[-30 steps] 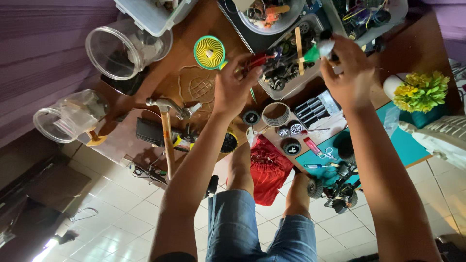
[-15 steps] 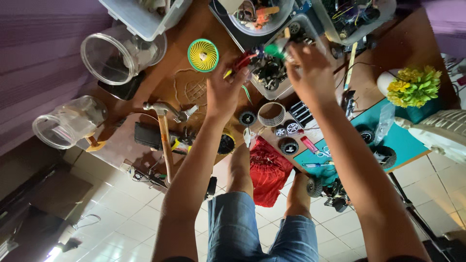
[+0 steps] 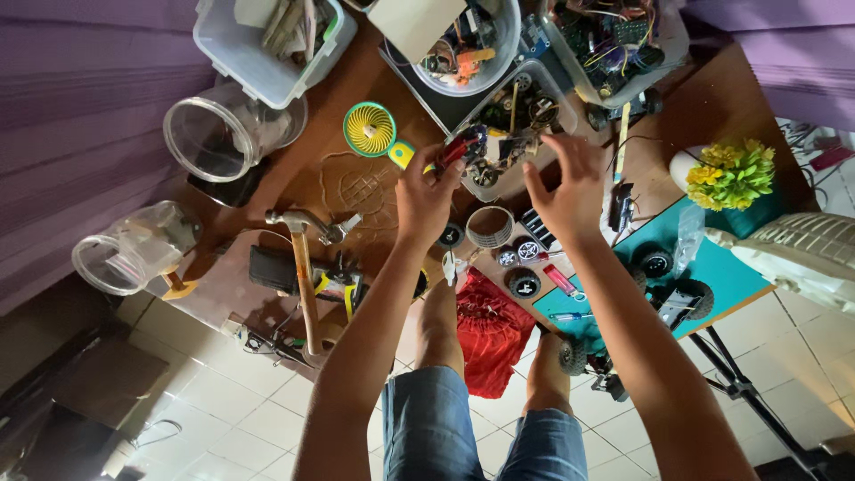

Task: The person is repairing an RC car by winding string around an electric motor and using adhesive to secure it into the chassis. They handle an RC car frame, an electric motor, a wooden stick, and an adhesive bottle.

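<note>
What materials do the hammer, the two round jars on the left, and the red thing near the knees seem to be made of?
Hammer: wooden handle with visible light grain; dull grey metal head. Jars: clear, glossy and see-through, probably plastic, possibly glass. Red thing: soft cloth, judging by its folds.

Your left hand (image 3: pixel 426 198) at a glossy clear plastic tray (image 3: pixel 512 134) of metal parts, your right hand (image 3: pixel 567 185) beside it, matt brown wooden table (image 3: pixel 356 191), wood-handled steel-headed hammer (image 3: pixel 305 267), clear smooth plastic jar (image 3: pixel 214 134), crumpled red cloth (image 3: pixel 488 330)
</note>
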